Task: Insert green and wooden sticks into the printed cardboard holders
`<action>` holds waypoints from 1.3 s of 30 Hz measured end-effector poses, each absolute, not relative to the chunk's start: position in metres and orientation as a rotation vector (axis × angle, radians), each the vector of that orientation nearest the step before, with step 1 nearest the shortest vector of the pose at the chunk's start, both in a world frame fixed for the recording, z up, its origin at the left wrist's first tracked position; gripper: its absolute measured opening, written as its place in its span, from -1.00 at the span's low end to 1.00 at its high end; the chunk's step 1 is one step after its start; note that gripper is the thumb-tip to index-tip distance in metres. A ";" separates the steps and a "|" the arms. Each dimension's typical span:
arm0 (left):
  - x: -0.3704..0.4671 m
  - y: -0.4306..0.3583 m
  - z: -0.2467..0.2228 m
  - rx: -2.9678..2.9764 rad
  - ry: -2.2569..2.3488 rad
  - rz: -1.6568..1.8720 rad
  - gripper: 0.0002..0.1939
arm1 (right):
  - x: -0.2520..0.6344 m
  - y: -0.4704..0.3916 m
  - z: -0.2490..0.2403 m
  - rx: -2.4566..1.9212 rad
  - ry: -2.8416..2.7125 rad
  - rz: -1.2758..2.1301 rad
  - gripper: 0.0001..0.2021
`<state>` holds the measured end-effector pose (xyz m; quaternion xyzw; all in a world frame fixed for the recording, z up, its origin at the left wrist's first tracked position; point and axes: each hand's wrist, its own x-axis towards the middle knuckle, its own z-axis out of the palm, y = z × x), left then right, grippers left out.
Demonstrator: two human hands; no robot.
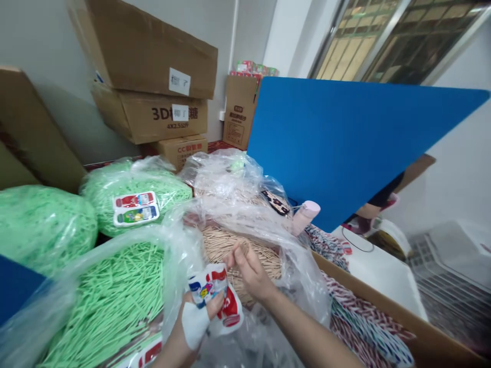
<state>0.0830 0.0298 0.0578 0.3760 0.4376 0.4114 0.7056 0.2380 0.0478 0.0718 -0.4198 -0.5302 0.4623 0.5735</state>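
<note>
My left hand, with a white wrap around its lower part, grips a white, red and blue printed pouch. A red part of the packaging hangs below the fingers. Just right of the pouch's top, my right hand is closed with its fingertips together; what they hold, if anything, I cannot make out. Both hands are over a clear plastic bag full of thin tan sticks. To the left, an opened bag holds bright green sticks.
Green-filled bags stand at the left, one bearing a printed pack. Cardboard boxes are stacked behind. A blue panel rises at the right, near a pink cylinder and a dark patterned item. Striped sticks fill a carton.
</note>
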 end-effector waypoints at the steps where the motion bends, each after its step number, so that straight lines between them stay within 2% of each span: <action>1: 0.079 0.032 0.055 0.931 0.992 0.926 -0.64 | 0.237 0.049 0.076 -0.934 -1.192 1.104 -0.72; 9: 0.063 0.032 0.033 1.541 1.110 1.006 -0.78 | 0.206 0.043 0.119 -0.666 -0.951 1.073 -0.89; 18: 0.060 0.029 0.056 1.741 1.141 1.077 -0.76 | 0.185 0.042 0.104 -0.800 -1.234 0.846 -0.86; 24: 0.053 0.032 0.057 1.677 1.073 1.112 -0.82 | 0.195 0.037 0.095 -0.970 -1.512 0.796 -0.78; 27: 0.048 0.034 0.060 1.634 1.060 1.101 -0.84 | 0.206 0.039 0.094 -0.962 -1.591 0.771 -0.51; 28: 0.047 0.035 0.061 1.619 1.060 1.094 -0.84 | 0.209 0.041 0.096 -0.955 -1.614 0.752 -0.47; 30: 0.045 0.035 0.060 1.603 1.072 1.096 -0.80 | 0.213 0.045 0.101 -0.961 -1.722 0.685 -0.52; 35: 0.039 0.033 0.048 1.529 1.095 1.125 -0.79 | 0.212 0.048 0.110 -0.982 -2.233 0.316 -0.83; 39: 0.023 0.024 0.039 1.347 1.096 1.127 -0.81 | 0.204 0.052 0.105 -1.006 -2.332 0.233 -0.79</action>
